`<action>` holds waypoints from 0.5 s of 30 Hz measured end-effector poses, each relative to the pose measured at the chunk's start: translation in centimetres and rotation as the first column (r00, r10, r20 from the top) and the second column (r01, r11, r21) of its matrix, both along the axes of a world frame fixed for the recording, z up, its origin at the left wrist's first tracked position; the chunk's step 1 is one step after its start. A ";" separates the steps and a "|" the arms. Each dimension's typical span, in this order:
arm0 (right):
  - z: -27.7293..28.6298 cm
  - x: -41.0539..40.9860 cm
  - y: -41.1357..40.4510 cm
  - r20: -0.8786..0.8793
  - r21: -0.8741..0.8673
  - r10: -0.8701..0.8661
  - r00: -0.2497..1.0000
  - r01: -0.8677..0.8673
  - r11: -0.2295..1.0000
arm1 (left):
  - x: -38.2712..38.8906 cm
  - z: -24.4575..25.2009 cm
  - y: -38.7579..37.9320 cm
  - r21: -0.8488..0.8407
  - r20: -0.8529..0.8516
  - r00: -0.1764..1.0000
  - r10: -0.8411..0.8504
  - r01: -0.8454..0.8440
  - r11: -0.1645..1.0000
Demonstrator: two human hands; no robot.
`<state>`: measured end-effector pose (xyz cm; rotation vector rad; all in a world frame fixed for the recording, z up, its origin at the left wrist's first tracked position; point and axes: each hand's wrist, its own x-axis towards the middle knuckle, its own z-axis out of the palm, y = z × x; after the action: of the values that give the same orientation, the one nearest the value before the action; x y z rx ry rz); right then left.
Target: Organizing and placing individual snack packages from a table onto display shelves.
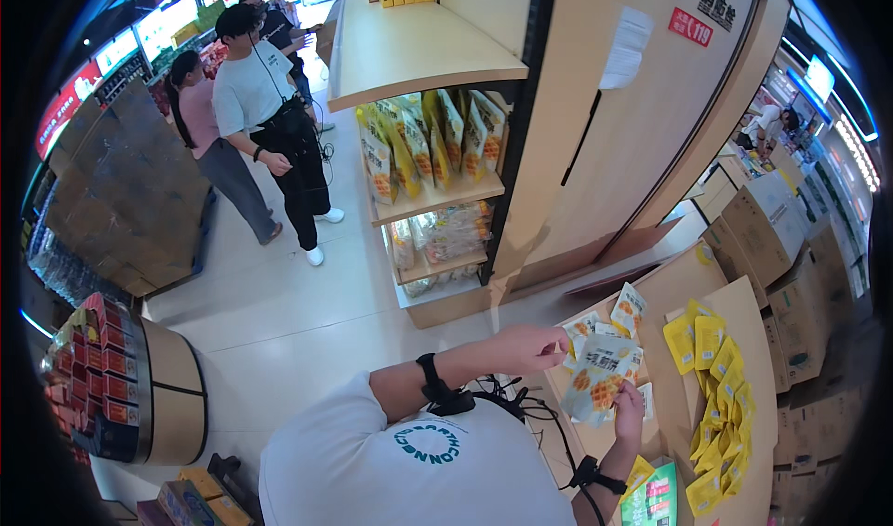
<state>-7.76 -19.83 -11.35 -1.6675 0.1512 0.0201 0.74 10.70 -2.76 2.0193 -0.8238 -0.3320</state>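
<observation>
My right hand [628, 406] grips the lower right edge of a pale snack bag [600, 378] printed with waffle-like biscuits and writing. The bag is held above a light wood display table [649, 317]. My left hand [534, 349] is just left of the bag's upper part, its fingers bent, the thumb apart and nothing visible in it. Several similar snack bags [628, 308] lie beneath and beyond the held one. Farther right on the table is a long pile of small yellow packets [722, 407].
A green package [650, 498] lies at the table's near end. Cartons [802, 317] are stacked beyond it. Shelves [439, 201] with upright bags stand ahead. On the left are people [254, 100], a wrapped pallet [132, 191] and a round display stand [171, 386]. Cables [551, 407] hang beside me.
</observation>
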 end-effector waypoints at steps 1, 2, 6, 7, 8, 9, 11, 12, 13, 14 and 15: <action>0.9 -0.8 1.9 0.002 -0.014 -0.008 1.000 0.008 1.000 | 0.1 -0.5 0.7 -0.016 0.050 0.999 0.015 -0.014 1.000; 1.9 -1.6 3.9 0.042 -0.091 0.009 0.999 -0.005 0.996 | 0.2 -1.6 1.1 -0.031 0.052 0.999 0.009 -0.007 1.000; 6.6 -5.1 13.0 0.157 -0.312 0.066 0.985 -0.013 0.950 | 0.1 -3.9 2.7 -0.241 -0.641 0.757 -0.126 -0.043 0.970; 7.3 -5.7 14.7 0.269 -0.430 0.161 0.950 -0.032 0.902 | -0.1 -3.9 3.2 -0.216 -0.718 0.684 -0.129 -0.042 0.976; 8.2 -6.1 16.3 0.264 -0.572 0.206 0.942 -0.020 0.820 | -0.2 -4.0 3.6 -0.230 -0.717 0.681 -0.147 -0.033 0.973; 9.0 -6.2 17.6 0.261 -0.584 0.198 0.945 -0.008 0.812 | -0.2 -3.9 4.0 -0.213 -0.733 0.659 -0.167 0.011 0.977; 10.6 -6.6 20.0 0.257 -0.852 0.433 0.864 -0.009 0.523 | -0.2 -3.6 4.5 -0.210 -0.743 0.638 -0.203 0.066 0.975; 11.4 -6.9 21.2 0.223 -0.894 0.442 0.869 0.002 0.448 | -0.3 -3.1 4.9 -0.176 -0.776 0.604 -0.180 0.066 0.982; 11.6 -7.2 21.9 0.219 -0.900 0.441 0.871 0.006 0.435 | -0.4 -2.7 5.2 -0.142 -0.807 0.571 -0.154 0.067 0.988; 11.8 -7.4 22.4 0.196 -0.925 0.443 0.875 0.015 0.380 | -0.4 -2.6 5.4 -0.155 -0.803 0.572 -0.167 0.071 0.985; 11.8 -7.7 22.7 0.173 -0.946 0.444 0.879 0.023 0.324 | -0.5 -2.6 5.7 -0.198 -0.783 0.582 -0.221 0.103 0.975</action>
<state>-15.43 2.91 0.44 -2.8378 -0.5236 -0.2741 0.21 16.44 -5.36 1.4066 -0.4116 -1.1735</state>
